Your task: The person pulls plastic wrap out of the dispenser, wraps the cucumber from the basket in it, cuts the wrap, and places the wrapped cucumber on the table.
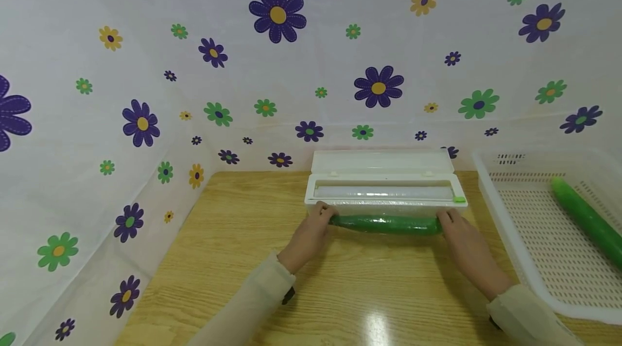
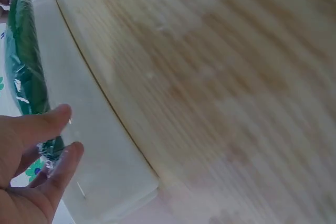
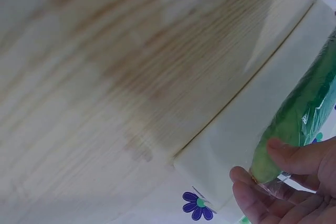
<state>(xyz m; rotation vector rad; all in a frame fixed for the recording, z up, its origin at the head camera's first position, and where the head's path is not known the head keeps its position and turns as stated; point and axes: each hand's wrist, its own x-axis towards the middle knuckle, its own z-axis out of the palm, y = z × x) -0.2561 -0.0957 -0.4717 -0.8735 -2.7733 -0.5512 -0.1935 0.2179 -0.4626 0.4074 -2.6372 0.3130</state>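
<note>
A green cucumber [image 1: 386, 224] wrapped in glossy cling film lies level across the front of a white cling film dispenser [image 1: 311, 195]. At its left end, my left hand [image 1: 311, 235] pinches it; in the left wrist view the thumb and fingers [image 2: 52, 163] are around the narrow tip and gathered film. My right hand [image 1: 466, 249] grips the other end, with thumb and fingers [image 3: 296, 156] around the paler tip in the right wrist view. Film [image 1: 379, 209] stretches between the cucumber and the dispenser, whose lid [image 1: 384, 161] stands raised over the film roll [image 1: 384, 191].
On the right stands a white perforated plastic basket [image 1: 505, 238] with another cucumber [image 1: 583, 216] in it. A green slider [image 1: 459, 199] sits at the dispenser's right end. A flower-patterned sheet [image 1: 320, 54] hangs behind and to the left of the wooden table [image 1: 233, 227].
</note>
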